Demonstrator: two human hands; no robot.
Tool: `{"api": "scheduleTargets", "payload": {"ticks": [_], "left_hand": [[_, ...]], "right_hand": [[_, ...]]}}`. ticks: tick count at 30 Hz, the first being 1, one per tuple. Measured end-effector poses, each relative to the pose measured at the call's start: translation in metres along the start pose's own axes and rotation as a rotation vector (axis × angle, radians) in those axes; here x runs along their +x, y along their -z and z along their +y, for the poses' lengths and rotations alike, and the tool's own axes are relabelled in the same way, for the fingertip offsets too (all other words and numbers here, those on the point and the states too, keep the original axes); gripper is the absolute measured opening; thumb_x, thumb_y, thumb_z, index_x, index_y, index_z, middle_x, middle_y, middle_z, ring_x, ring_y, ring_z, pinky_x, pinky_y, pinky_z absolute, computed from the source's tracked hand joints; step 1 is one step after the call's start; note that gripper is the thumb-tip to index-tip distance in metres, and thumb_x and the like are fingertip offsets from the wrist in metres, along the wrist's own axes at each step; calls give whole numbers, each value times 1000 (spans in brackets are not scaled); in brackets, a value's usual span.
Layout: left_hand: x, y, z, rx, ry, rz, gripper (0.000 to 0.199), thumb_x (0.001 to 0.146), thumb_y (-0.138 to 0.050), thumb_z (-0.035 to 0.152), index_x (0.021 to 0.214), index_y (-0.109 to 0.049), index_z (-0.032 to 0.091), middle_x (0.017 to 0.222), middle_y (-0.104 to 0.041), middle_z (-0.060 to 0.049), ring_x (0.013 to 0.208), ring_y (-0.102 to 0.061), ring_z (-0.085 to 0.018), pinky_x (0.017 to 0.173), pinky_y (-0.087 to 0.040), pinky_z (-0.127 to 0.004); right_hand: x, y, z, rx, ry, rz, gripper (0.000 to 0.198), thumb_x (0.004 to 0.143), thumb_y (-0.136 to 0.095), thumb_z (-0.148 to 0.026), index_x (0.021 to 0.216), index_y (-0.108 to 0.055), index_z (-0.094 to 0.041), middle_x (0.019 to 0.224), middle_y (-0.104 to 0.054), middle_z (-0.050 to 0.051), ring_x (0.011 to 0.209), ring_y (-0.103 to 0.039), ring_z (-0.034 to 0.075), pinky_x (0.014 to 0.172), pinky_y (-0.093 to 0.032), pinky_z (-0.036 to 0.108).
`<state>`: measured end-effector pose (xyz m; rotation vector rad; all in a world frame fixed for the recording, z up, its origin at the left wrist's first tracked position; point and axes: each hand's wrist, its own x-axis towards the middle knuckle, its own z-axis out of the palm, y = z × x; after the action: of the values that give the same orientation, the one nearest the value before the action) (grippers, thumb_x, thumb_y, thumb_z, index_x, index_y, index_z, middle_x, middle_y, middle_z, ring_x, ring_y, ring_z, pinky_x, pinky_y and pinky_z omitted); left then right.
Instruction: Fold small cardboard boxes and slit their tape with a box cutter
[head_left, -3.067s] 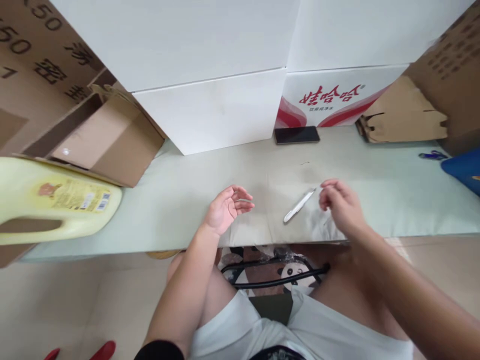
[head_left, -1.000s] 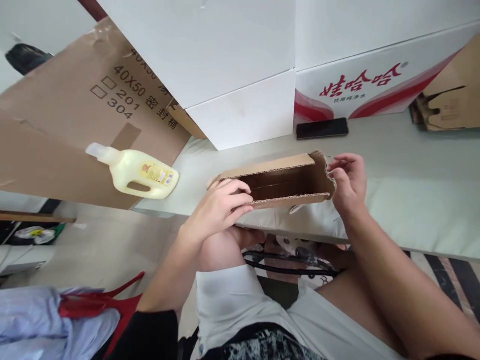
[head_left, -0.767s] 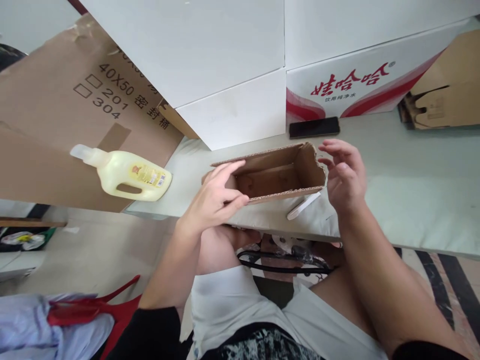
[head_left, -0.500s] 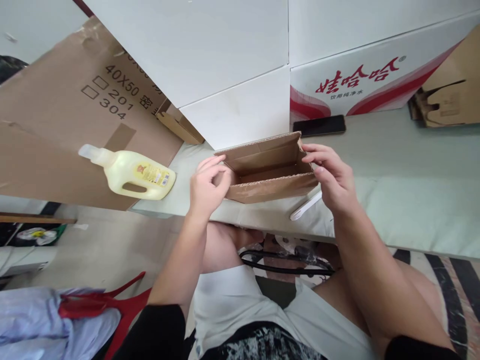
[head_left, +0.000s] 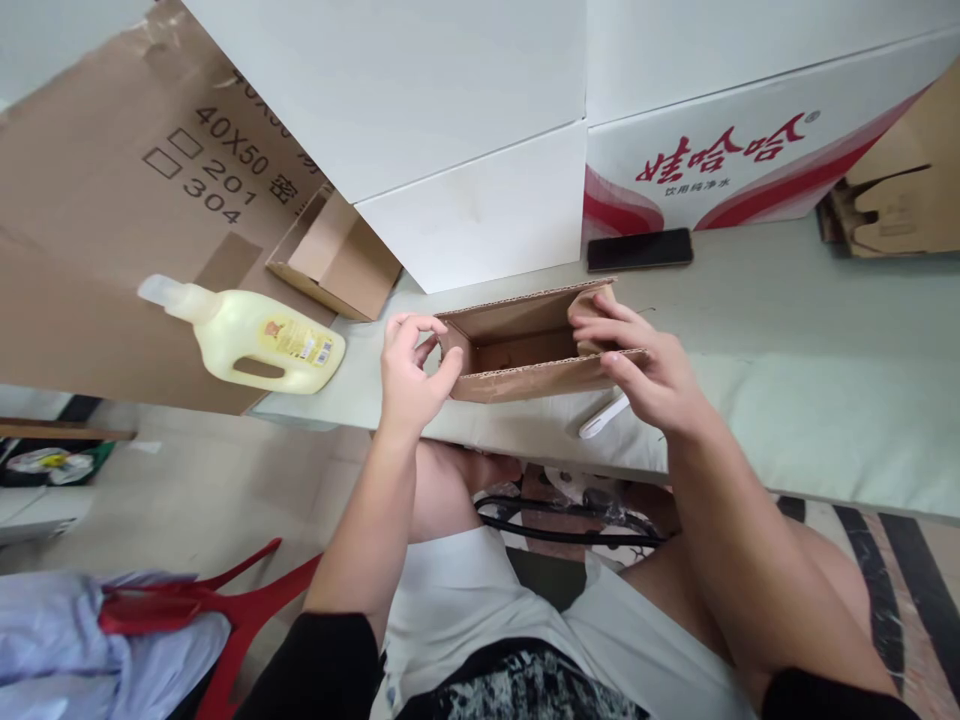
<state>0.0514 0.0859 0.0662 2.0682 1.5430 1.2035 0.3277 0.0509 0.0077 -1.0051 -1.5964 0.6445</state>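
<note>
A small brown cardboard box (head_left: 532,382) stands on the pale cloth-covered surface with its top side open. My left hand (head_left: 411,375) grips its left end, index finger and thumb curled at the edge. At the other end, my right hand (head_left: 651,372) has its fingers on a short end flap (head_left: 592,300), which leans inward, while the thumb rests against the near wall. Just in front of the box lies a slim white tool (head_left: 602,416), partly covered by the box; its kind is unclear.
A yellow bottle (head_left: 262,340) lies at the left by another small open carton (head_left: 337,250) and a large printed cardboard sheet (head_left: 90,230). White cartons (head_left: 472,220) form a wall behind. A black phone (head_left: 640,250) rests before the red-lettered carton (head_left: 720,180).
My right fingers have pushed the right end flap inward, and that hand moved slightly left. My left thumb and index finger have spread apart a little. The view shifted slightly, showing more of the back carton.
</note>
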Motion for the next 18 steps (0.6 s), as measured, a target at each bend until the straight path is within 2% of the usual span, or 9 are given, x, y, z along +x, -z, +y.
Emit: {"api": "scheduleTargets", "payload": {"ticks": [2, 4, 7, 10, 13, 18], "left_hand": [[-2, -3, -4, -17, 4, 41, 14, 80, -59, 25, 94, -56, 24, 99, -57, -4, 98, -62, -19, 84, -60, -33], [-5, -4, -9, -21, -3, 64, 16, 82, -57, 27, 98, -54, 24, 99, -60, -4, 98, -64, -19, 87, -59, -34], [-11, -2, -15, -6, -31, 57, 19, 84, -57, 30, 103, -55, 24, 103, -65, -5, 100, -66, -20, 89, -57, -35], [-15, 1, -17, -31, -49, 30, 25, 88, -57, 40, 106, -59, 24, 106, -70, -7, 103, -69, -22, 90, -58, -37], [-16, 3, -18, -49, -44, -53, 41, 95, -49, 57, 109, -66, 22, 119, -74, -11, 118, -68, -27, 100, -56, -43], [-17, 0, -22, -74, -146, -330, 70, 99, -28, 72, 109, -77, 23, 137, -71, -12, 143, -53, -34, 121, -38, -61]], "right_hand": [[0, 1, 1, 2, 22, -29, 48, 97, -52, -61, 79, -78, -25, 138, -70, 7, 144, -51, 37, 120, -39, 61], [1, 3, 2, 4, 36, -62, 56, 96, -51, -65, 65, -73, -24, 155, -56, 3, 144, -51, 39, 121, -38, 61], [1, 5, 4, 13, 56, -92, 59, 95, -49, -68, 64, -73, -24, 167, -37, -4, 150, -42, 40, 125, -32, 61], [1, 5, 6, 26, 90, -92, 55, 94, -52, -69, 70, -76, -25, 169, -32, -6, 157, -29, 38, 130, -21, 60], [0, 4, 8, 24, 80, -92, 56, 93, -53, -70, 72, -77, -25, 170, -31, -6, 159, -25, 37, 131, -18, 59], [0, 1, 7, -1, 91, -84, 51, 95, -52, -67, 79, -77, -25, 169, -35, -2, 158, -27, 38, 130, -19, 61]]}}
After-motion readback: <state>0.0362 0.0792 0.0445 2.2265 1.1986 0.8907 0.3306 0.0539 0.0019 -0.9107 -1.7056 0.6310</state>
